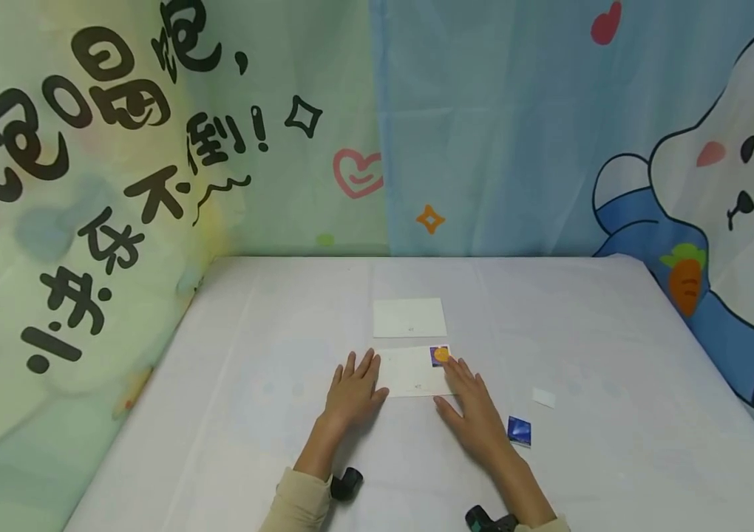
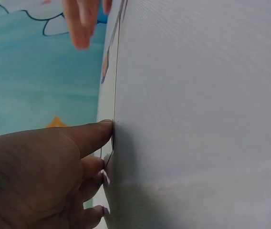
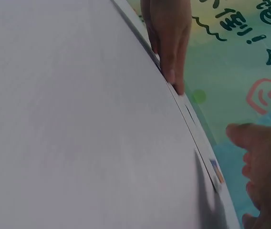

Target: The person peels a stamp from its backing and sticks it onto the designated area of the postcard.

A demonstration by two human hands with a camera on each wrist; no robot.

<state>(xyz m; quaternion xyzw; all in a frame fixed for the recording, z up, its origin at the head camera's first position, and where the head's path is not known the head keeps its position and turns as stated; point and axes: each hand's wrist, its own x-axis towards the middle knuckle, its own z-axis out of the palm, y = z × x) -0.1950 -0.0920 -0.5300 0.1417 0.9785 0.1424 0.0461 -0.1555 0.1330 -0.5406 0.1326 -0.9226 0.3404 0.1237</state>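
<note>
A white card or envelope (image 1: 410, 377) lies flat on the table, with a small purple-and-orange stamp (image 1: 440, 356) at its far right corner. My left hand (image 1: 352, 390) rests at its left edge, fingers straight. In the left wrist view, the thumb (image 2: 97, 136) touches the card's near edge. My right hand (image 1: 477, 417) is over the card's right side with fingers extended, nearest to the stamp. In the right wrist view, that hand (image 3: 269, 171) appears raised above the surface and holds nothing.
A second white card (image 1: 410, 318) lies just beyond the first. Right of my right hand are a small dark blue square (image 1: 520, 430) and a small white paper slip (image 1: 543, 397). Printed curtains (image 1: 483, 133) stand behind and beside the white table (image 1: 643, 458).
</note>
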